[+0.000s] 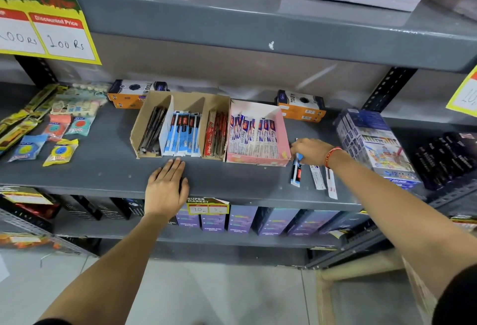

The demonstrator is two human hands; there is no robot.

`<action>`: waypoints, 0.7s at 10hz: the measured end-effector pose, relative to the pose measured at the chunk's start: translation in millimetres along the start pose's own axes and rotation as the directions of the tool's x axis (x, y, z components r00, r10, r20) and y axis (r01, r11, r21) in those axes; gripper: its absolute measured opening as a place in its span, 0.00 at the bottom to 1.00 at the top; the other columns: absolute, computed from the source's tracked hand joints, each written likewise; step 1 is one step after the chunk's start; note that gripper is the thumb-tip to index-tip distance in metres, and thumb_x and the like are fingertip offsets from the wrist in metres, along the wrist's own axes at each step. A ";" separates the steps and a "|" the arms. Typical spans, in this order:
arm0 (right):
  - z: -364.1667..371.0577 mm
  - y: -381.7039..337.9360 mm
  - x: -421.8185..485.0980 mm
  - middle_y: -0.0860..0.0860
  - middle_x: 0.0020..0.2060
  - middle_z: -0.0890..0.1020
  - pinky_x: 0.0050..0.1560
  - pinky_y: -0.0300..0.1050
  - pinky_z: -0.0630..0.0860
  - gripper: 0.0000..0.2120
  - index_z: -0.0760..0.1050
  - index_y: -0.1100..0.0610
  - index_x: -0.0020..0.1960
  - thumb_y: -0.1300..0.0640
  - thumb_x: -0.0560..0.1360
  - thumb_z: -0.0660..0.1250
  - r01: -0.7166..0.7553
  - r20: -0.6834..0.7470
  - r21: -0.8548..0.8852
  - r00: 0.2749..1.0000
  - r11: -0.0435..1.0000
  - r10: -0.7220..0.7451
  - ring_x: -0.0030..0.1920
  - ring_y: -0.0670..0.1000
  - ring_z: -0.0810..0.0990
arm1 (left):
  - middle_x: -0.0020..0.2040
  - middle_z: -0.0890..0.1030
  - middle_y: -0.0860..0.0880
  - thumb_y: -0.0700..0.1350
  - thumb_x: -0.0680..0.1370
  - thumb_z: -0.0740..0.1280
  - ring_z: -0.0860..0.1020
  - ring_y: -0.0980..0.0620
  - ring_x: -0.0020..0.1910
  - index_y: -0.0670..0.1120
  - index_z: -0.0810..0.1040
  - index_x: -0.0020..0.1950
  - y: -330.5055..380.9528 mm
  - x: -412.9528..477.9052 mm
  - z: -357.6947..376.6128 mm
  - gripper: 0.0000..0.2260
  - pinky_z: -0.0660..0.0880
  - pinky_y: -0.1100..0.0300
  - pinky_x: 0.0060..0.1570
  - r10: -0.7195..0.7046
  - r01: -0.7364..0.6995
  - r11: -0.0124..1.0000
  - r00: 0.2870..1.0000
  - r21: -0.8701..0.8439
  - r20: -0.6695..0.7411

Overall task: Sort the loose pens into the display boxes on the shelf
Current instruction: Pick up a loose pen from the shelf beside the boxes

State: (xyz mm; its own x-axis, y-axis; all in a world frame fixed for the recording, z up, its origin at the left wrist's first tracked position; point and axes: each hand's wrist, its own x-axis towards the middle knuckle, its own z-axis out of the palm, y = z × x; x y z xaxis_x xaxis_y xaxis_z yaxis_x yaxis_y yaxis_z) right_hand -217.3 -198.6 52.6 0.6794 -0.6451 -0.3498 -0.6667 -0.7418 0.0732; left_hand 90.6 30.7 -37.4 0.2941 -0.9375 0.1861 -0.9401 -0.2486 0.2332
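A brown cardboard display box [134, 136] on the grey shelf [103, 169] has three compartments: dark pens on the left, blue-packed pens [182, 134] in the middle, red-packed pens [214, 137] on the right. A pink display box [258, 161] beside it holds white-packed pens. To its right lie loose pens: one blue-packed pen [296, 176] and two white-packed pens [318, 177]. My right hand [311, 151] rests over the upper end of the blue-packed pen with its fingers curled on it. My left hand [166, 185] lies flat, palm down, in front of the brown box, holding nothing.
Orange and black boxes [302, 109] stand behind the display boxes. A colour-pen carton [376, 149] and dark packs [449, 159] sit to the right, and small packeted items [60, 153] to the left. A price sign [46, 17] hangs from the upper shelf edge.
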 end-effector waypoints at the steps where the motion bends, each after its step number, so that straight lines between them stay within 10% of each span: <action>1: -3.4 0.6 -1.3 0.55 0.52 0.79 0.50 0.47 0.74 0.09 0.80 0.55 0.50 0.64 0.72 0.67 0.019 0.035 -0.046 0.999 0.999 -0.018 0.53 0.55 0.78 | 0.65 0.76 0.40 0.51 0.76 0.51 0.73 0.43 0.65 0.38 0.75 0.64 0.0 0.2 0.7 0.25 0.68 0.45 0.63 0.002 -0.002 1.000 1.000 0.004 -0.004; 3: -3.6 3.9 -2.1 0.54 0.50 0.78 0.45 0.43 0.71 0.08 0.80 0.54 0.49 0.62 0.74 0.64 0.082 0.061 -0.112 0.995 0.990 -0.076 0.53 0.54 0.76 | 0.64 0.76 0.40 0.50 0.76 0.51 0.74 0.43 0.65 0.38 0.75 0.64 1.1 -0.1 0.7 0.25 0.68 0.45 0.63 -0.005 0.005 1.000 1.000 0.009 -0.012; 7: 25.0 1.1 -42.9 0.54 0.47 0.83 0.53 0.49 0.76 0.09 0.79 0.58 0.55 0.60 0.75 0.68 0.138 -0.415 -0.131 0.892 0.982 -0.181 0.52 0.56 0.81 | 0.66 0.75 0.41 0.51 0.76 0.50 0.72 0.44 0.67 0.39 0.74 0.65 1.2 -0.6 0.0 0.25 0.67 0.46 0.64 -0.004 0.004 1.000 1.000 0.000 -0.006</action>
State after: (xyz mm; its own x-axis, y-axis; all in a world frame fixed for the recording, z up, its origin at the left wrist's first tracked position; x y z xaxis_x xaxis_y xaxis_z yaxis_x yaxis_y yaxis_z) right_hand -254.8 -167.2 44.3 0.8536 -0.5171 0.0621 -0.5203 -0.8414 0.1458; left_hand 89.3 31.0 -37.3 0.2986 -0.9350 0.1914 -0.9390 -0.2520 0.2341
